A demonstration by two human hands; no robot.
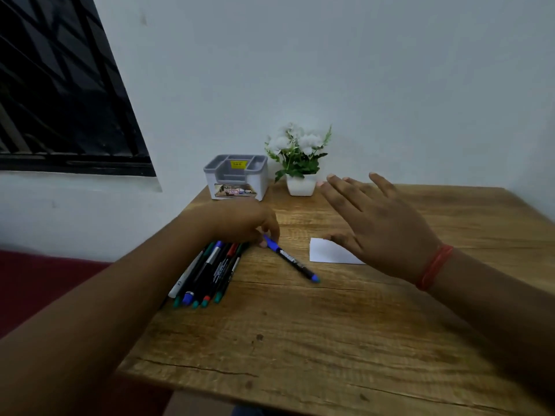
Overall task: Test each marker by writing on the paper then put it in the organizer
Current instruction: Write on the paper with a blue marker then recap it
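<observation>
Lying slantwise on the desk (300,340), a blue marker (292,259) has its far end pinched by the curled fingers of the left hand (243,222). Just left of it sits a pile of markers (207,271). A white paper (330,252) lies to the right, partly under the right hand (378,223), whose fingers are spread and hold nothing. A grey-and-white organizer (237,177) stands at the desk's far edge beside a potted plant (300,163).

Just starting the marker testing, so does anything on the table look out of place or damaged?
Nothing is spilled or broken. One blue marker lies slanted apart from the marker pile, its end pinched by the left hand. The table shows crack-like lines.
</observation>
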